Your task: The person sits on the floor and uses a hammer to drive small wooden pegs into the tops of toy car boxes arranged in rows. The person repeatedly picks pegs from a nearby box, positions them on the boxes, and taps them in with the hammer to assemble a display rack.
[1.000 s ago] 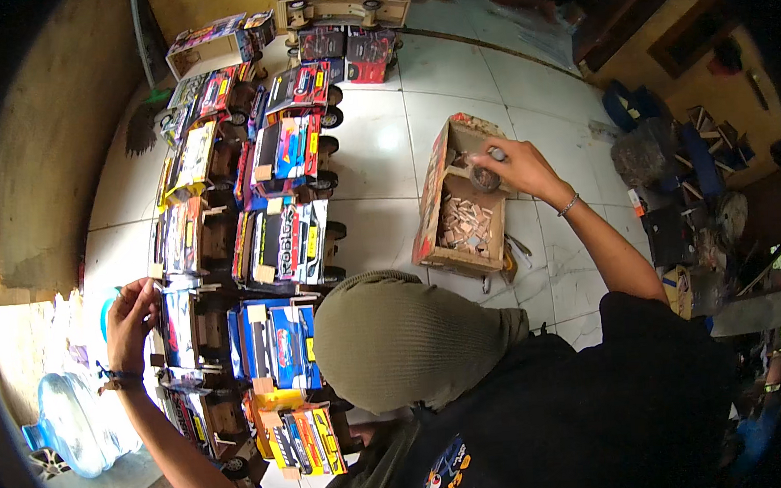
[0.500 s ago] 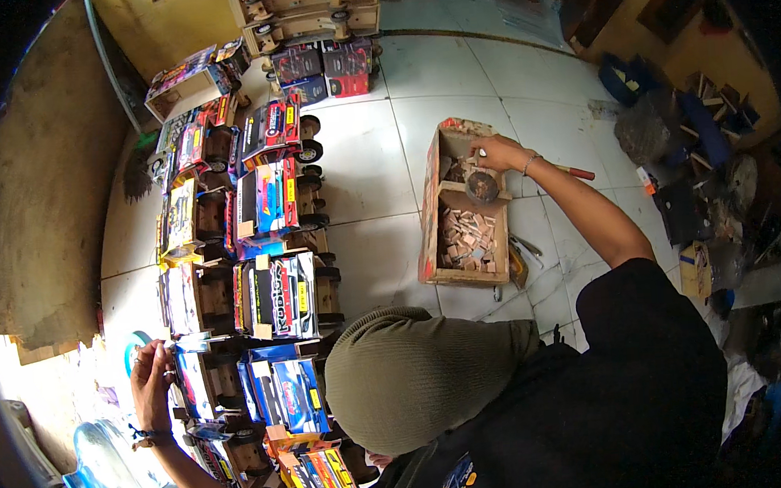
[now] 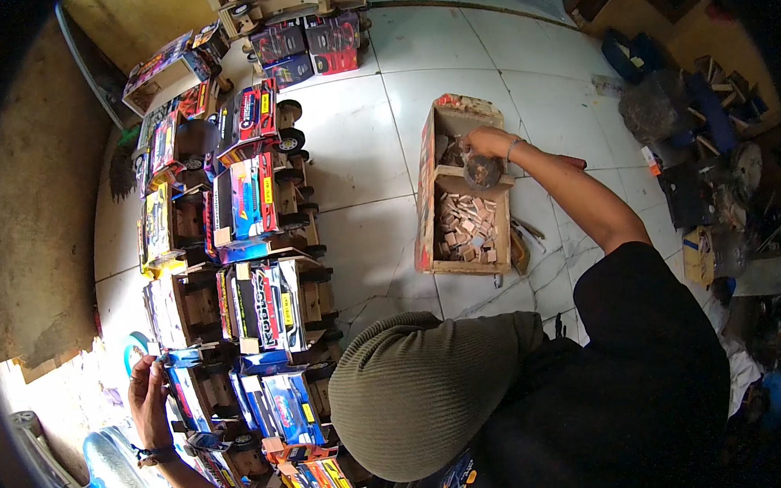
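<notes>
My left hand [image 3: 149, 393] is raised at the outer side of the left row of toy trucks, beside a blue-and-white toy truck [image 3: 188, 395]. Its thumb and fingers pinch together; whatever they hold is too small to name. My right hand [image 3: 490, 143] reaches into the far compartment of a worn wooden box [image 3: 424, 220], fingers curled downward. Their tips and anything in them are hidden. A round dark brown object [image 3: 483, 172] sits at the box's divider, just below that hand. Many small wooden pieces [image 3: 467, 224] fill the near compartment.
Two rows of colourful wooden toy trucks [image 3: 251, 203] stand on the white tiled floor at left. A clear blue water jug [image 3: 123, 475] lies at lower left. Hand tools [image 3: 523, 245] lie beside the box. Dark clutter and scraps [image 3: 717, 170] line the right side.
The whole view has shifted slightly, with the trucks and box now higher and further left. My right hand has moved slightly lower into the box's far compartment. My left hand stays by the same truck.
</notes>
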The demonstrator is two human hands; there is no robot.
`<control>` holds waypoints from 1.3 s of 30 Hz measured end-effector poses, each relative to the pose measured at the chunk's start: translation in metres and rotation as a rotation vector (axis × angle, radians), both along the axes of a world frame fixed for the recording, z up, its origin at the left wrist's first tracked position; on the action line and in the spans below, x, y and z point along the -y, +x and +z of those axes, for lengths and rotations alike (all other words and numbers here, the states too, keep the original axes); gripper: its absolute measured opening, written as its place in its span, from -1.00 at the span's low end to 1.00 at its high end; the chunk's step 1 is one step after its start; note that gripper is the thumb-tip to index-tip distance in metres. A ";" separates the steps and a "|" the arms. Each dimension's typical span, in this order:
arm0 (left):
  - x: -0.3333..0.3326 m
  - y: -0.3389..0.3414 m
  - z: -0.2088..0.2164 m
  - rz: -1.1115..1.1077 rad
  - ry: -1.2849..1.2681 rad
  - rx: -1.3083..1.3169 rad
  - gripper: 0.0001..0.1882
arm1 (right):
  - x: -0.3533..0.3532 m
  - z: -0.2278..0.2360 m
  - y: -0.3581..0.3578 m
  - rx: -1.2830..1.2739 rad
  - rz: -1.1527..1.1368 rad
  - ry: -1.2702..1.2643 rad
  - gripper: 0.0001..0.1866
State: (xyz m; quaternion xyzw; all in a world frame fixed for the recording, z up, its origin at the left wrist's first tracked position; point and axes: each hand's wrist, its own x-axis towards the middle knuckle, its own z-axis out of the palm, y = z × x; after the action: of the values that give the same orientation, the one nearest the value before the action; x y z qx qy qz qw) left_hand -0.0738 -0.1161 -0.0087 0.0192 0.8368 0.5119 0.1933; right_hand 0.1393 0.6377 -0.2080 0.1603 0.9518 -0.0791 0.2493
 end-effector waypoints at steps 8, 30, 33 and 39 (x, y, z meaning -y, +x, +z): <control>0.000 -0.002 -0.001 0.011 -0.010 0.020 -0.77 | -0.021 -0.046 0.001 -0.077 0.034 0.078 -0.70; -0.001 0.000 -0.003 0.017 0.022 0.022 -0.76 | 0.018 -0.009 -0.005 -0.233 -0.208 0.211 -0.82; 0.000 0.000 -0.005 0.028 0.033 0.021 -0.76 | 0.015 -0.013 -0.003 -0.216 -0.207 0.267 -0.80; 0.001 0.000 -0.005 0.021 0.023 0.007 -0.75 | 0.019 -0.009 -0.006 -0.194 -0.208 0.316 -0.84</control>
State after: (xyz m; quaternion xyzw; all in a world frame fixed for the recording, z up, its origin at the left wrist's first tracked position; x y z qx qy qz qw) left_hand -0.0738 -0.1169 -0.0133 0.0107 0.8304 0.5234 0.1906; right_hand 0.1338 0.6192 -0.2172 0.2867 0.9502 0.0308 0.1184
